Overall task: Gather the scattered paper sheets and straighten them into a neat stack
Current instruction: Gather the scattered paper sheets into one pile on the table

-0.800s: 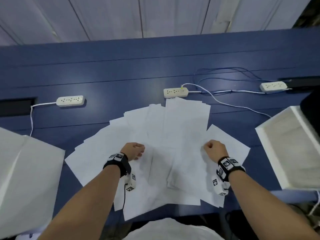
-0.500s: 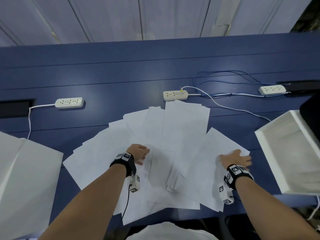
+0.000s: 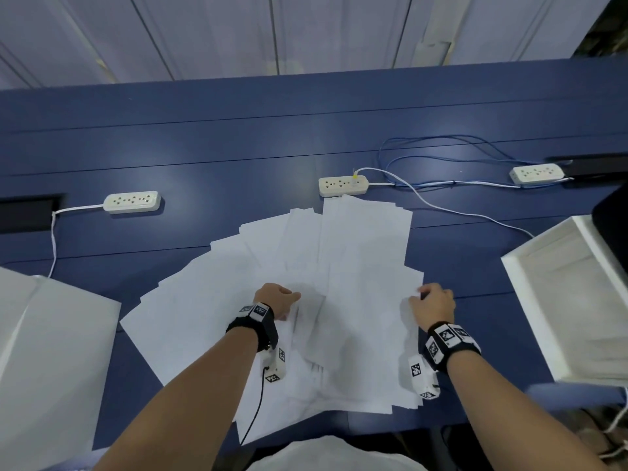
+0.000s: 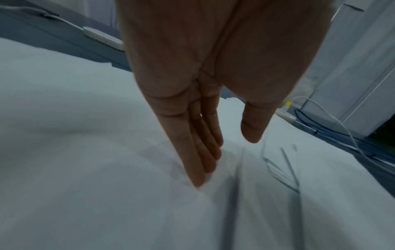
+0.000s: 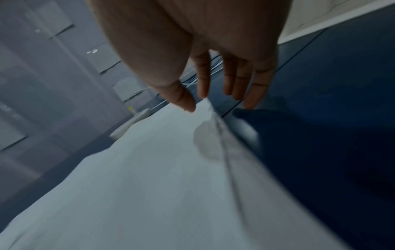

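Paper sheets (image 3: 306,283) lie fanned across the blue table (image 3: 238,147), overlapping, not yet stacked. My left hand (image 3: 275,299) pins the fan's middle, fingers (image 4: 198,162) straight, pressed together. My right hand (image 3: 433,305) works the right edge, fingers (image 5: 239,81) loosely spread, likely to sweep sheets inward.

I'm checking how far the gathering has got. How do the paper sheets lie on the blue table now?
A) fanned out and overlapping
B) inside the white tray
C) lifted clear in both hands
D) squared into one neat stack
A: the paper sheets spread in an overlapping fan on the table, with the left hand and right hand on them.
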### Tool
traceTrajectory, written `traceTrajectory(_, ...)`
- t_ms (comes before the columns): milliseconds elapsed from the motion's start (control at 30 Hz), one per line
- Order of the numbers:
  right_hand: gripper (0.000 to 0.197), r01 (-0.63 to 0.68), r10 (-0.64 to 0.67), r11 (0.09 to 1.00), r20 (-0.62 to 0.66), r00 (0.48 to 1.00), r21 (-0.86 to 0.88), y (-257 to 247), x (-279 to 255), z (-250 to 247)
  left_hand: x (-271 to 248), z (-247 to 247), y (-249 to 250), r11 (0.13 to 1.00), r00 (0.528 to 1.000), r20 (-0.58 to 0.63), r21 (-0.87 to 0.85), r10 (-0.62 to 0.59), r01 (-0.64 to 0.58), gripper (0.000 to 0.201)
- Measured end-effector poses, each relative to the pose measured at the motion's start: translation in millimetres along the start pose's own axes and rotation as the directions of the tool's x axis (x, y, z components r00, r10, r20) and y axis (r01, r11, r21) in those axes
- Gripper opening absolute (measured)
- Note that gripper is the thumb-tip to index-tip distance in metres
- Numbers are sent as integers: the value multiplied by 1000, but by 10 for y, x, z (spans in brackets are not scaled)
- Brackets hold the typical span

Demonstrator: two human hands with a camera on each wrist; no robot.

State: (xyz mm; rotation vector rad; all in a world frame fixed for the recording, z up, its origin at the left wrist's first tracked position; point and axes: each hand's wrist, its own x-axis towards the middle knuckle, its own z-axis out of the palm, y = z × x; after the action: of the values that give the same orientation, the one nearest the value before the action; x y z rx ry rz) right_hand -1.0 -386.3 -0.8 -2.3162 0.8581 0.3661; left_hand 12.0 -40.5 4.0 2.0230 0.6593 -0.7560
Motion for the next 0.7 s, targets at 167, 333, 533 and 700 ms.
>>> traceTrajectory(167,32,-44,44,999,68,997,2,82,32,-81,-18,46,43,998,999,54,59,8,-11,41)
traceTrajectory(333,13,107,-107,994,219,970,13,-172,-71,194,-113,294,226,966,991,102,237,83,-105,29)
traceTrajectory(533,14,41,-50,996,119,992,76,-334,382,-13,233,-64,404,973,990,-119,226,76,-47,28)
traceTrajectory(700,35,64,-67,980,11,998,186,-666,1079,-167,752,-242,719,995,994,-105,100,14,-3,58)
